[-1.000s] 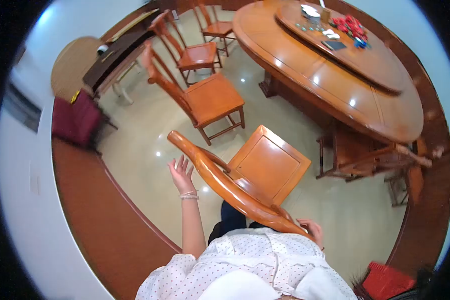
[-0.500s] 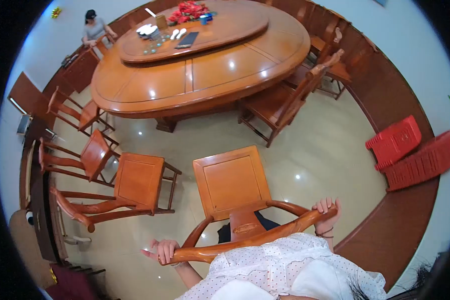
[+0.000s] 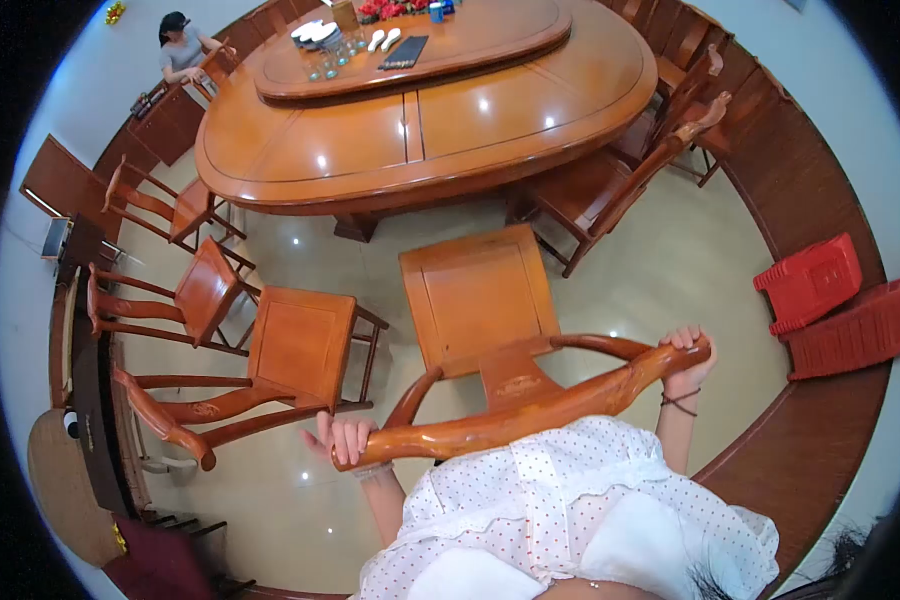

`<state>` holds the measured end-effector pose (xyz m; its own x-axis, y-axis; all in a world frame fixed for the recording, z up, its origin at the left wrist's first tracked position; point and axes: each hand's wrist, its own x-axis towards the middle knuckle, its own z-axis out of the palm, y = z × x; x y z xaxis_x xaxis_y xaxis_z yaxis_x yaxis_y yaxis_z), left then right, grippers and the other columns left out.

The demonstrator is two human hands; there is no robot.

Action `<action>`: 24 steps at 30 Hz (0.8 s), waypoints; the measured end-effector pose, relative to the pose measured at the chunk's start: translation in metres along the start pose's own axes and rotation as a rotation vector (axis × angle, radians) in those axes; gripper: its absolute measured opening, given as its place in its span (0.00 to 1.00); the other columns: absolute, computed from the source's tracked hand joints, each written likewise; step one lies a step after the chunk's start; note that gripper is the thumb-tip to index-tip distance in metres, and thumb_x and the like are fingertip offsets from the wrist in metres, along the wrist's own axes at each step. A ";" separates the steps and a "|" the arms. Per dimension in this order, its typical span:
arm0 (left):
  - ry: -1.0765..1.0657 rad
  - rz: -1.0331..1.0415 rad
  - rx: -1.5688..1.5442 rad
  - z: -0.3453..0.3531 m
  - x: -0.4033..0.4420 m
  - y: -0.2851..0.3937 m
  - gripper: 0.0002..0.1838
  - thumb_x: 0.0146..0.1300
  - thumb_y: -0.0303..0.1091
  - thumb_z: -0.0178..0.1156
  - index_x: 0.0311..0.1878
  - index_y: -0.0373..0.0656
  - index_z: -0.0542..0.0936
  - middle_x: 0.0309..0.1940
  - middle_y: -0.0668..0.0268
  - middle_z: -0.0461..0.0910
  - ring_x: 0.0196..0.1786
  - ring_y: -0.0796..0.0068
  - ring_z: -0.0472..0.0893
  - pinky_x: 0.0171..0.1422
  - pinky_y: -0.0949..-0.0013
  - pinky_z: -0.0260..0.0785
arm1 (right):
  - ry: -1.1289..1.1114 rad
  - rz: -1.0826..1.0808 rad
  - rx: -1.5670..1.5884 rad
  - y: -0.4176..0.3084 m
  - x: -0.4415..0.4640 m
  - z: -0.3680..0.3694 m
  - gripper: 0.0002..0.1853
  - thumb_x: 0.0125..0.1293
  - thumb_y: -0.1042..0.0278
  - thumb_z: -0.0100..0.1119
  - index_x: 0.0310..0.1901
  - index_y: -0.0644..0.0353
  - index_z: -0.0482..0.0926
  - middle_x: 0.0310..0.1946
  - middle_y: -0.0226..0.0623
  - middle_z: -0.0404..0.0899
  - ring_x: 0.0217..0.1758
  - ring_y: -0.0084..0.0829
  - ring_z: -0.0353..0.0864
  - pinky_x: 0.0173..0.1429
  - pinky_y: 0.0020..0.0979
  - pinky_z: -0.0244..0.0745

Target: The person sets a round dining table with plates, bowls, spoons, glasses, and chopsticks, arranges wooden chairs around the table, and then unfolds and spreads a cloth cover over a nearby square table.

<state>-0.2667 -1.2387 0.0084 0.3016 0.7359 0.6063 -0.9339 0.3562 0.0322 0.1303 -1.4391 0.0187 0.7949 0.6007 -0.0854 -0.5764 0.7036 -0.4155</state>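
Right in front of me is a brown wooden chair [image 3: 485, 295], its seat toward the round table and its curved top rail close to my body. My left hand [image 3: 348, 440] is wrapped round the left end of that rail. At the rail's right end, my right hand [image 3: 686, 358] grips it with the fingers curled over the top. The chair's lower legs are hidden beneath the seat and rail.
A large round wooden table [image 3: 300, 180] with a turntable [image 3: 470, 65] stands ahead. Wooden chairs [image 3: 300, 345] line the left, another chair [image 3: 610, 200] the right. Red plastic stools [image 3: 815, 285] are by the right wall. A person [image 3: 182, 50] stands at the far left with another chair.
The chair in my hands has moved forward, nearer the table, and its back has tilted or risen. Both hands stay on the rail. The whole view has shifted slightly.
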 end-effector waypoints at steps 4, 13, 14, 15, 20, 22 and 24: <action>-0.063 0.003 0.002 -0.006 0.001 0.003 0.21 0.63 0.52 0.38 0.26 0.44 0.66 0.11 0.66 0.71 0.12 0.77 0.69 0.24 0.75 0.60 | -0.130 0.019 0.084 -0.002 0.002 -0.012 0.11 0.56 0.60 0.42 0.21 0.54 0.61 0.15 0.27 0.59 0.20 0.24 0.60 0.34 0.30 0.64; 0.024 0.001 -0.011 -0.001 0.004 0.007 0.19 0.64 0.50 0.37 0.24 0.47 0.63 0.11 0.67 0.70 0.11 0.79 0.67 0.22 0.77 0.58 | -0.076 -0.022 0.027 -0.005 -0.013 0.007 0.10 0.55 0.61 0.42 0.20 0.54 0.61 0.14 0.27 0.58 0.20 0.24 0.60 0.34 0.30 0.65; 0.056 0.001 -0.002 0.001 0.006 0.008 0.19 0.64 0.50 0.38 0.24 0.47 0.63 0.10 0.69 0.68 0.10 0.80 0.66 0.21 0.79 0.57 | -0.071 -0.017 0.025 -0.006 -0.014 0.008 0.10 0.55 0.61 0.42 0.20 0.54 0.61 0.14 0.27 0.58 0.20 0.24 0.60 0.34 0.30 0.65; 0.089 0.001 0.007 0.003 0.009 0.008 0.18 0.63 0.50 0.39 0.23 0.48 0.62 0.09 0.71 0.67 0.10 0.82 0.66 0.20 0.80 0.57 | -0.109 -0.013 0.030 -0.007 -0.015 0.008 0.10 0.55 0.62 0.41 0.20 0.54 0.61 0.15 0.26 0.59 0.21 0.24 0.61 0.36 0.30 0.64; 0.070 0.027 -0.065 0.003 0.026 0.000 0.20 0.64 0.51 0.36 0.25 0.46 0.63 0.11 0.67 0.68 0.11 0.79 0.67 0.21 0.76 0.59 | -0.107 -0.004 0.038 -0.014 -0.011 0.013 0.09 0.56 0.63 0.41 0.21 0.53 0.60 0.15 0.25 0.58 0.21 0.25 0.60 0.37 0.31 0.63; 0.080 0.025 -0.060 0.002 0.025 0.002 0.20 0.64 0.50 0.36 0.25 0.46 0.63 0.10 0.68 0.68 0.11 0.79 0.67 0.21 0.76 0.59 | -0.096 -0.047 0.056 -0.014 -0.014 0.019 0.09 0.55 0.63 0.41 0.21 0.53 0.60 0.15 0.26 0.58 0.21 0.25 0.59 0.37 0.30 0.62; 0.068 0.004 -0.084 0.003 0.032 0.002 0.19 0.64 0.50 0.37 0.24 0.46 0.63 0.10 0.69 0.68 0.11 0.79 0.66 0.23 0.75 0.60 | -0.074 -0.053 0.047 -0.016 -0.017 0.024 0.09 0.55 0.62 0.41 0.21 0.54 0.60 0.15 0.26 0.58 0.21 0.25 0.59 0.36 0.30 0.61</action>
<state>-0.2596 -1.2160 0.0306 0.3125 0.7736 0.5512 -0.9167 0.3977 -0.0385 0.1215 -1.4516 0.0486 0.8092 0.5875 0.0037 -0.5436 0.7510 -0.3749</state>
